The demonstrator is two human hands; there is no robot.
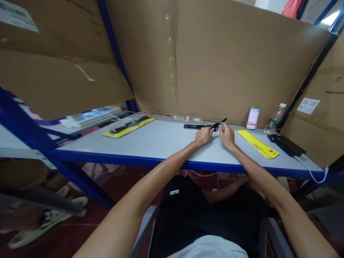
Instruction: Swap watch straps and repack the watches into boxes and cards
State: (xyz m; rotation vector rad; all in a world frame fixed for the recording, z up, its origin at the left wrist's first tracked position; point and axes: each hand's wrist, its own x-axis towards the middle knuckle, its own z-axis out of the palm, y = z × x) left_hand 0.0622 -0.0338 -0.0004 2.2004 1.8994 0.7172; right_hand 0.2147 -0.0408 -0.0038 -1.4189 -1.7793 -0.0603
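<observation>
While big cardboard sheets [228, 64] wall off the back and sides of the frame, the pale table [161, 143] with its blue front edge spans the middle, carrying a yellow card with a packed watch [129, 126] at centre left, a stack of yellow cards [258, 143] and a water bottle [274, 122] at right. Both forearms reach to the table's far centre, probably braced there for fine work. The left hand [203, 136] and right hand [227, 135] each pinch closed on a black watch strap [206, 125], lifted slightly off the surface between the fingertips.
</observation>
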